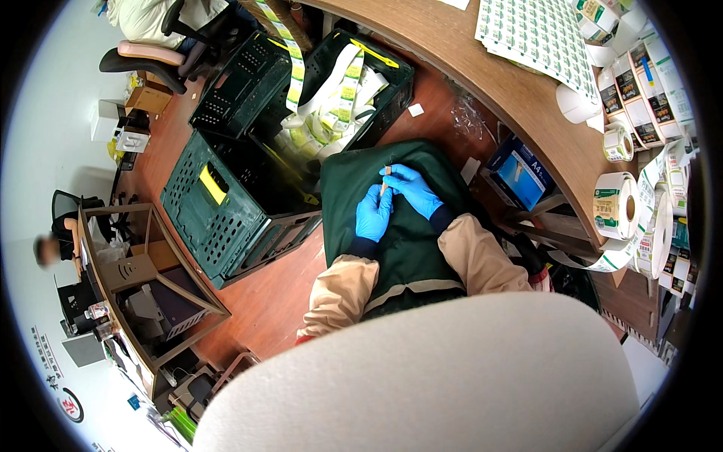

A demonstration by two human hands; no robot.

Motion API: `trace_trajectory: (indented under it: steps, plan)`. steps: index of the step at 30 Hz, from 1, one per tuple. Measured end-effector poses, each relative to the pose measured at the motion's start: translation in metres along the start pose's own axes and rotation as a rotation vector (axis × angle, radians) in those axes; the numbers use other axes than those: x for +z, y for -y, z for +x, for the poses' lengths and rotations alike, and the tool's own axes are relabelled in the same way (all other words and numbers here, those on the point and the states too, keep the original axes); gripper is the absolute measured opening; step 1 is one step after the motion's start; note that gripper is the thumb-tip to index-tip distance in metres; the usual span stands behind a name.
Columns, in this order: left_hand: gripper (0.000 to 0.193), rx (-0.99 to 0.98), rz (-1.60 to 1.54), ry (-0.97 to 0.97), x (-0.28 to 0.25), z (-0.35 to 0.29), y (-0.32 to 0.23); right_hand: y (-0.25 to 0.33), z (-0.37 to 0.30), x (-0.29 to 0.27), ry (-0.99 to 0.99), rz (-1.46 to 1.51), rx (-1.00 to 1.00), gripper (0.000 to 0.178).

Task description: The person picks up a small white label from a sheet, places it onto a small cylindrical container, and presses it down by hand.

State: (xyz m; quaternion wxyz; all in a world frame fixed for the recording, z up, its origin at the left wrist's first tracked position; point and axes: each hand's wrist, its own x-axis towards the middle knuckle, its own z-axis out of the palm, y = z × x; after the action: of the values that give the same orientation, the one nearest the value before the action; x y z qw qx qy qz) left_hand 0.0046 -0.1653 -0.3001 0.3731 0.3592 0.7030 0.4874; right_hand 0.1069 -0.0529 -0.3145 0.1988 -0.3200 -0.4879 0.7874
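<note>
Above my lap, covered by a dark green apron (410, 256), both my hands wear blue gloves and meet fingertip to fingertip. A small, narrow tan-brown piece (386, 181) stands between them, too small to name. My left hand (373, 215) is closed on its lower end. At the upper end, the thumb and fingers of my right hand (414, 191) pinch it. Just beyond my knees, a dark green plastic crate (392, 90) holds a loose heap of printed label strips (339, 105). One label strip (294, 75) runs down into the crate from above.
Another green crate (218, 203) with a yellow handle stands left. A curved wooden desk (527, 98) carries label sheets (531, 45) and label rolls (614, 207). Beneath it sits a blue box (520, 173). A large pale surface (422, 377) fills the lower edge. People sit farther off.
</note>
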Motion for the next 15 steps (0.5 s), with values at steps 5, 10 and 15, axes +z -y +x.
trace_trajectory:
  steps: [5,10,15]
  plan:
    - [0.025,-0.002,-0.004,0.001,-0.0005,-0.0006,-0.0005,0.0017,-0.0005,0.002,-0.01,0.004,0.007,0.027]
    - [0.026,0.0,-0.007,0.0,0.0002,0.0001,0.0005,0.0009,0.0,0.0011,0.001,0.008,-0.003,0.026]
    - [0.025,-0.004,0.011,0.001,-0.0004,0.0001,0.0007,0.001,0.0002,0.0015,-0.011,0.005,0.011,0.026]
